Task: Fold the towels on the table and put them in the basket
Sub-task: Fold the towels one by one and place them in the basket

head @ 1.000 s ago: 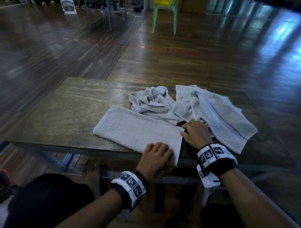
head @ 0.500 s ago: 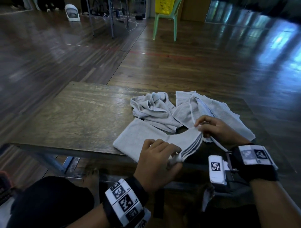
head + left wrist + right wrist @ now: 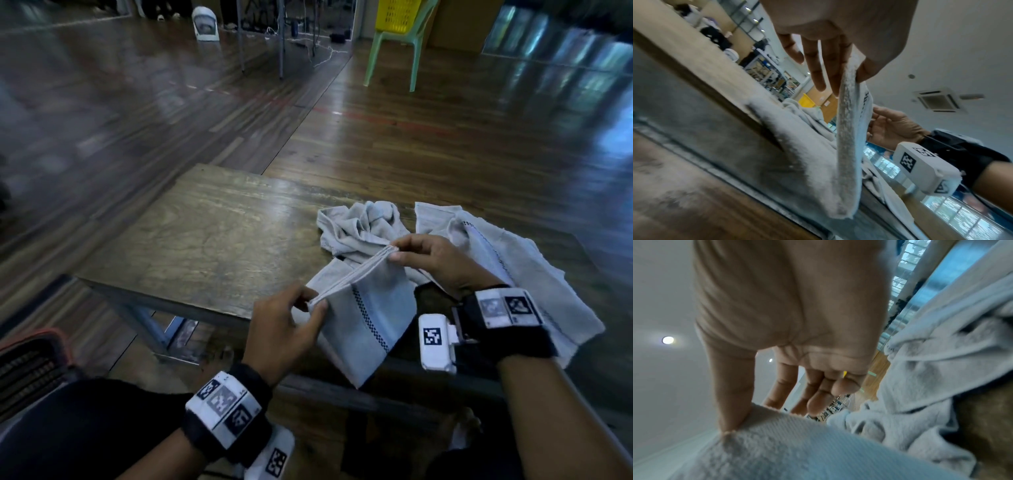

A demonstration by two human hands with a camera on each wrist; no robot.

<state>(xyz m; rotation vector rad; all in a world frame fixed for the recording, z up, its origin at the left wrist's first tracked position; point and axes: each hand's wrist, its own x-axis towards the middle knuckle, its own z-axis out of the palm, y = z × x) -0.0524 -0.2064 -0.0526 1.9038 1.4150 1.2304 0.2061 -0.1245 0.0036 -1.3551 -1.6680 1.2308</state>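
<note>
- Left hand [image 3: 284,329] is pinching the near corner of the folded towel [image 3: 370,318], thumb on one side and fingers [image 3: 819,65] on the other; the wrist view is showing the stacked edge clamped between them.
- Right hand [image 3: 435,263] is pinching the far corner of the same edge between thumb and fingertips; the other fingers are curling loosely behind it.
- The doubled edge is running taut between the two hands, raised above the near edge of the table [image 3: 205,246].
- The rest of the folded towel is hanging down from that edge, part draping over the table's front edge, part still lying on the tabletop. A dark checkered stripe is running across the hanging panel.
- Crumpled towel [image 3: 356,226] is sitting on the table just behind the hands.
- Spread towel [image 3: 534,274] is lying on the right, under and beyond the right wrist, one corner overhanging the table edge.
- Yellow basket [image 3: 399,15] is sitting on a green chair [image 3: 394,48] well beyond the table, across the wooden floor.
</note>
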